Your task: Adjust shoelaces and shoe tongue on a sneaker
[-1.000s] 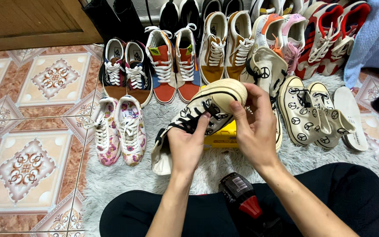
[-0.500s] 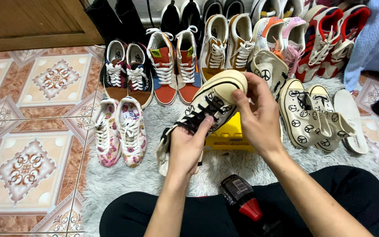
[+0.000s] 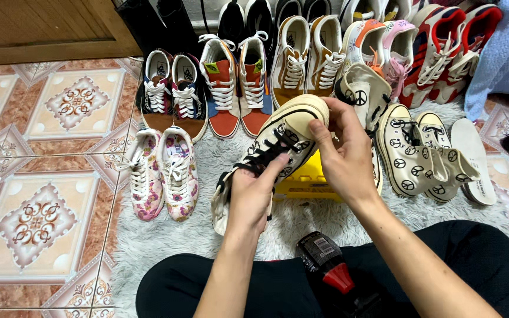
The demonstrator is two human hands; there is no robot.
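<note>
**Technician A:** Patterned floor tiles border a grey shag rug carrying rows of sneakers. State the position of the item in hand.

**Technician B:** The cream high-top sneaker is held above the rug and a yellow box, toe raised away from the person. The left hand has its fingers closed on the black lace near the tongue. The right hand has its fingers closed around the toe cap.

**Technician A:** Appearance?

**Technician B:** Cream canvas with black round symbols, cream rubber toe cap, black lacing. It matches the pair lying to the right.

**Technician A:** Likely faults?

**Technician B:** In my judgement, a hard pull on the lace could draw it unevenly or free it from an eyelet. A weak toe grip could drop the sneaker onto the box. The red-and-black bottle on the lap could roll if the legs shift.
</note>
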